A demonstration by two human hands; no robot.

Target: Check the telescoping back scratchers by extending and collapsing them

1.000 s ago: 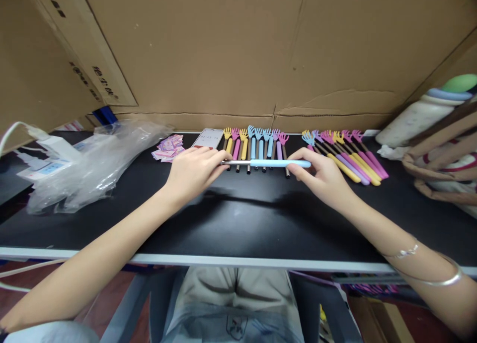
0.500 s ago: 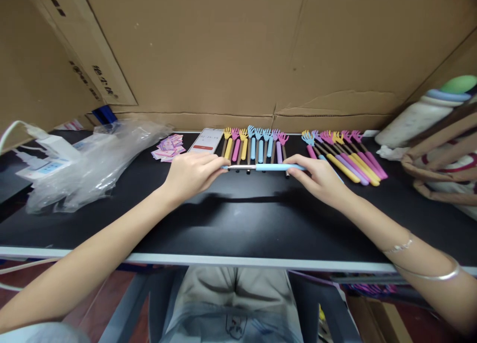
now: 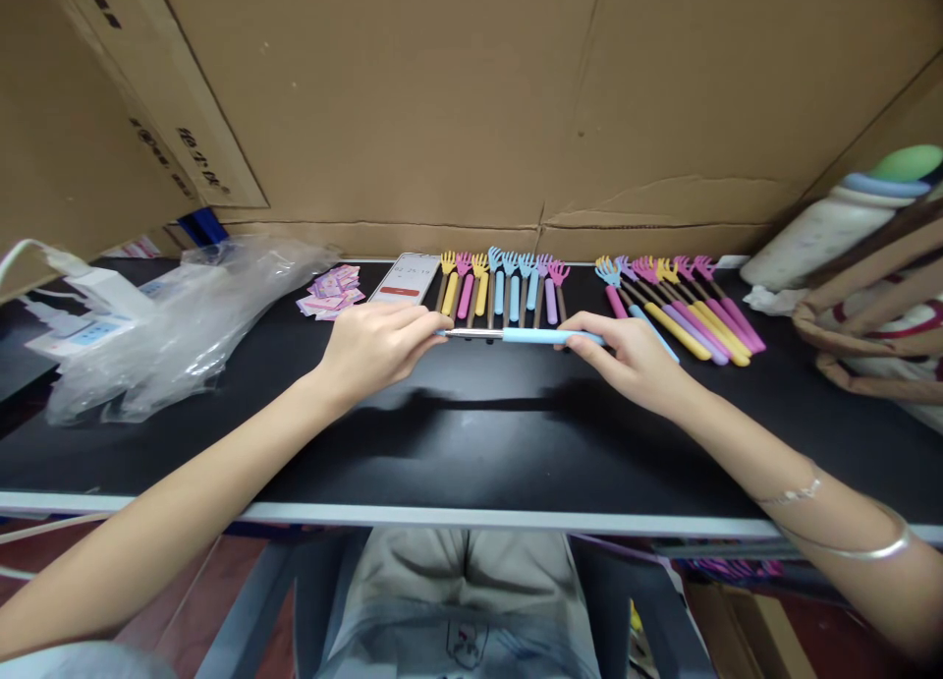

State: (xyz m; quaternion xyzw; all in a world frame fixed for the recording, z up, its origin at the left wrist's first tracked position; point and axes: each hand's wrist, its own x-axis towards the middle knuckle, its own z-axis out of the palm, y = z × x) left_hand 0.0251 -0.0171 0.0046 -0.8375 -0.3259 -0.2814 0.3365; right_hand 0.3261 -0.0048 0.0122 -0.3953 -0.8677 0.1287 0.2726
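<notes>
I hold a blue-handled telescopic back scratcher [image 3: 534, 335] level over the black table [image 3: 471, 443]. My left hand [image 3: 375, 345] is closed round its head end, which is hidden, with the metal rod [image 3: 475, 333] coming out of it. My right hand [image 3: 634, 355] pinches the blue handle's other end. Just behind lies a neat row of scratchers [image 3: 501, 291] with yellow, pink and blue claw heads. A second, fanned group of scratchers [image 3: 682, 306] lies behind my right hand.
A phone [image 3: 409, 276] and small pink cards [image 3: 331, 294] lie left of the row. A crumpled clear plastic bag [image 3: 177, 325] and a white power strip [image 3: 81, 315] are at the left. A bottle [image 3: 832, 227] and a brown bag [image 3: 876, 315] stand at the right. Cardboard [image 3: 471, 99] walls the back.
My hands have come closer together and the scratcher between them has grown shorter, its blue handle sliding left along the metal rod.
</notes>
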